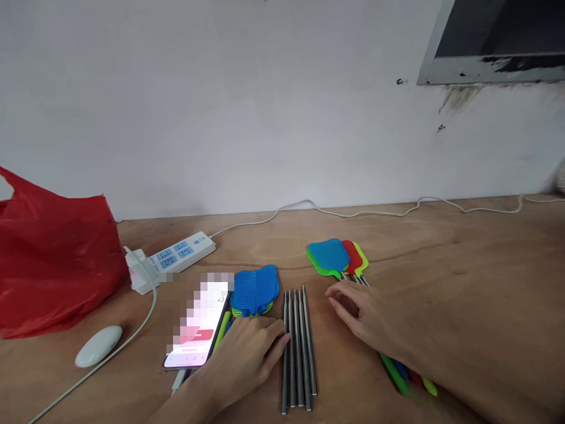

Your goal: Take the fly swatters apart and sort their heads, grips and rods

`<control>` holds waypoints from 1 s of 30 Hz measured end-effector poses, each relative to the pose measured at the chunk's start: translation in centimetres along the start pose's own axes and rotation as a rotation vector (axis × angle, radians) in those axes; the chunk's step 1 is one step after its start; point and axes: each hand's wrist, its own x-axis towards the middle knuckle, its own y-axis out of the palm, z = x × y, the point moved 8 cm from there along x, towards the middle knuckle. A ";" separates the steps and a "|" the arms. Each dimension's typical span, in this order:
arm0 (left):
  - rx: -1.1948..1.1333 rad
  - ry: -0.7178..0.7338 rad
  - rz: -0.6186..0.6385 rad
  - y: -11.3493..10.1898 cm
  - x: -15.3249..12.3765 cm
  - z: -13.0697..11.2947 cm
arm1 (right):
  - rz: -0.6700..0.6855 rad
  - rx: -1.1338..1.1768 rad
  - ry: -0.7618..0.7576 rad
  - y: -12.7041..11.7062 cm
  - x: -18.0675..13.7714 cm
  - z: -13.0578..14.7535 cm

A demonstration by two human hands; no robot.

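My left hand (pixel 253 347) rests palm down, fingers loosely bent. Its thumb and index finger lie slightly apart against the leftmost of several metal rods (pixel 299 347), set side by side with narrower far ends. Just beyond that hand are stacked fly swatters, a blue head (pixel 256 288) over a yellow-green one; the hand partly hides their handles. My right hand (pixel 364 312) arches over another bunch of fly swatters, thumb and fingers apart. A blue head (pixel 329 255), a green, a red (pixel 352 254) and a yellow one fan out beyond it. Coloured handles (pixel 395 374) emerge below the wrist.
A lit phone (pixel 198 330) with a cable plugged in lies left of my left hand. Behind it is a white power strip (pixel 188 253). A white mouse-shaped object (pixel 99 346) and a red plastic bag (pixel 57 259) are further left. A thin cord (pixel 357 212) runs along the wall.
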 end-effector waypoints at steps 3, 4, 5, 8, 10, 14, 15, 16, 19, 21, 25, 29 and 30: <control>-0.021 -0.017 -0.007 -0.1 -0.1 0.0 | -0.042 -0.315 0.097 -1.1 0.0 -1.5; -0.027 -0.022 -0.015 -0.2 -0.1 0.1 | -0.039 -0.400 0.139 -1.3 0.0 -2.0; -0.032 -0.026 -0.022 -0.1 -0.2 0.1 | -0.028 -0.468 0.175 -1.4 0.0 -2.5; -0.036 -0.020 -0.044 0.0 -0.3 0.2 | 0.018 -0.567 0.237 -1.5 -0.2 -3.5; -0.043 -0.011 -0.063 0.0 -0.4 0.2 | 0.040 -0.568 0.249 -1.3 -0.3 -3.8; -0.085 0.033 -0.154 -0.9 -0.4 -0.1 | 0.035 -0.575 0.241 -1.1 -0.3 -4.0; -0.094 0.047 -0.180 -1.3 -0.4 -0.2 | 0.030 -0.583 0.244 -1.2 -0.3 -4.0; -0.103 0.063 -0.200 -1.7 -0.5 -0.3 | 0.031 -0.587 0.242 -1.2 -0.2 -4.1; -0.119 0.104 -0.210 -2.2 -0.6 -0.6 | 0.054 -0.555 0.206 -1.1 -0.1 -3.9; -0.107 0.142 -0.173 -2.1 -0.6 -0.8 | 0.072 -0.525 0.173 -0.9 -0.1 -3.8; -0.073 0.252 -0.027 -0.7 -0.8 -1.3 | 0.081 -0.505 0.141 -0.6 -0.2 -3.9; -0.078 0.342 0.088 0.3 -0.8 -1.9 | 0.057 -0.404 0.124 -0.4 -0.2 -4.4; -0.081 0.362 0.099 0.4 -0.7 -2.0 | 0.045 -0.365 0.125 -0.5 -0.1 -4.5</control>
